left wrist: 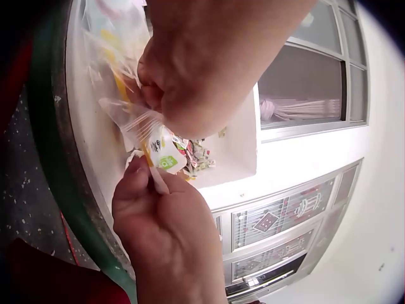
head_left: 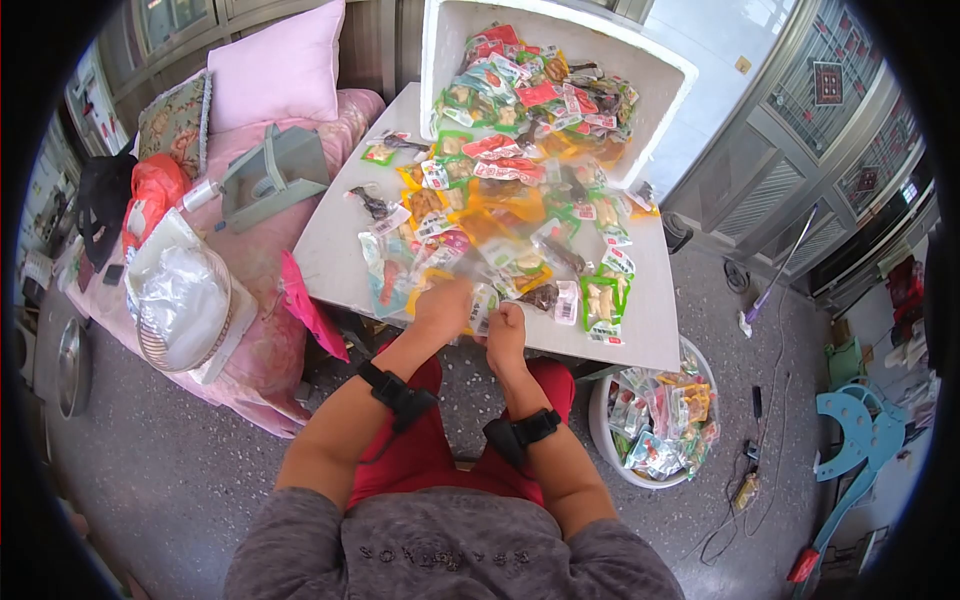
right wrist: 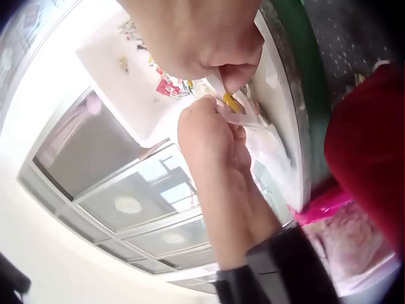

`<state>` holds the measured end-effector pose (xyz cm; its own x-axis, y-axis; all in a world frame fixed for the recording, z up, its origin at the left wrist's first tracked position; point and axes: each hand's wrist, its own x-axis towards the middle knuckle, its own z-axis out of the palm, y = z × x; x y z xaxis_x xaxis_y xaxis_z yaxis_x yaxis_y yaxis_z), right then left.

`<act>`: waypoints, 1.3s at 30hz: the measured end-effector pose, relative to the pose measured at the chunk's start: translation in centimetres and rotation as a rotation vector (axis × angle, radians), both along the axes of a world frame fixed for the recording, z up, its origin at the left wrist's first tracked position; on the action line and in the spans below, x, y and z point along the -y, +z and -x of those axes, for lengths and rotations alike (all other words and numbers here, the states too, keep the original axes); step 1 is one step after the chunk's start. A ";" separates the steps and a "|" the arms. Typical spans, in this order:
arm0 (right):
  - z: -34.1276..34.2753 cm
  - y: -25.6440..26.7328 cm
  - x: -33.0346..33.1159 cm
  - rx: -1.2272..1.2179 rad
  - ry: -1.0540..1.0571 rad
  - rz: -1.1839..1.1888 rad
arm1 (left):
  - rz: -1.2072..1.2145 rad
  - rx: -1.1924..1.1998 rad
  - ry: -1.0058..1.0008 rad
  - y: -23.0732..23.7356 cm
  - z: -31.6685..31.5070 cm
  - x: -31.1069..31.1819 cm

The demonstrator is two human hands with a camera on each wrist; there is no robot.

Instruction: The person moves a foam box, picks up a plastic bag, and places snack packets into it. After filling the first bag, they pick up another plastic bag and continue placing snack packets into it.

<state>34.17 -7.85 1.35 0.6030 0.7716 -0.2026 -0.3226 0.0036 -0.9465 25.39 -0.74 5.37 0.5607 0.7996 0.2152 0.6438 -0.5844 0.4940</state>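
Note:
My left hand (head_left: 443, 310) and right hand (head_left: 506, 335) are close together over the near table edge. Between them is a clear plastic packet (head_left: 482, 305) with a yellow strip. In the left wrist view, the right hand (left wrist: 166, 218) pinches one edge of the clear packet (left wrist: 139, 126). The left hand (left wrist: 190, 82) curls its fingers at the plastic's other side. From the right wrist, the clear plastic (right wrist: 269, 149) trails beside the left hand (right wrist: 212, 133), and a yellow bit (right wrist: 233, 102) shows between the hands. Snack packets (head_left: 500, 210) are piled on the table beyond.
A white foam box (head_left: 650, 110) with many snack packets stands tilted at the table's (head_left: 340, 240) far side. A round white tub (head_left: 600, 420) of packets sits on the floor at right. To the left, a pink-covered bed holds a basket (head_left: 225, 320) and a grey bin (head_left: 285, 175).

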 end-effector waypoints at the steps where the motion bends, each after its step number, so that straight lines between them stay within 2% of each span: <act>1: 0.3 0.1 -0.5 -0.095 0.022 -0.022 | 0.011 -0.019 0.008 0.2 -0.2 0.2; 3: 0.6 -0.1 -1.3 -0.282 0.064 -0.062 | -0.027 0.028 -0.028 1.0 -0.4 0.5; 4: 0.7 -1.0 -1.9 -0.231 0.091 -0.065 | -0.047 0.052 -0.044 1.3 -0.4 0.5; 7: 0.7 -2.2 -3.6 0.684 0.040 -0.257 | -0.045 0.079 -0.023 1.5 -0.5 0.7; 10: -0.2 -1.9 -4.1 0.542 0.299 -0.122 | -0.007 0.173 0.059 0.3 -0.2 -0.2; 11: -0.7 -1.6 -3.7 0.695 0.249 -0.090 | -0.010 0.198 0.061 -0.1 0.1 -0.6; 14: -1.8 4.0 -1.0 1.176 0.133 0.072 | 0.000 0.259 0.074 -1.1 0.4 -0.6; 17: -3.3 2.9 -1.8 1.651 0.079 0.165 | 0.006 0.277 0.072 -1.4 0.3 -0.6; 20: -4.7 2.6 -3.0 1.743 0.027 0.310 | -0.003 0.271 0.078 -1.3 0.1 -0.5; 23: -5.1 4.9 -1.8 1.773 0.228 0.379 | 0.006 0.248 0.080 -1.4 0.2 -0.5; 26: -6.3 4.9 -1.4 1.755 0.207 0.363 | 0.034 0.270 0.066 -2.0 0.1 -0.7; 29: -7.8 5.7 -0.1 1.802 -0.083 0.119 | 0.028 0.291 0.057 -2.5 0.0 -0.9; 32: -9.6 5.9 2.2 1.622 -0.151 0.079 | 0.017 0.296 0.052 -2.9 -0.3 -1.0; 37: -11.2 3.2 6.2 1.148 -0.002 0.287 | 0.044 0.295 0.061 -3.0 -0.5 -0.8; 38: -11.4 2.5 6.7 1.045 0.027 0.335 | 0.042 0.301 0.065 -3.3 -0.5 -0.8; 39: -11.3 2.1 6.9 0.772 0.017 0.281 | 0.039 0.306 0.067 -3.4 -0.6 -0.8</act>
<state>45.49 -14.72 3.49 0.6406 0.7640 0.0776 0.4222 -0.2660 -0.8666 25.97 0.10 1.93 0.4200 0.8436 0.3345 0.4982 -0.5225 0.6920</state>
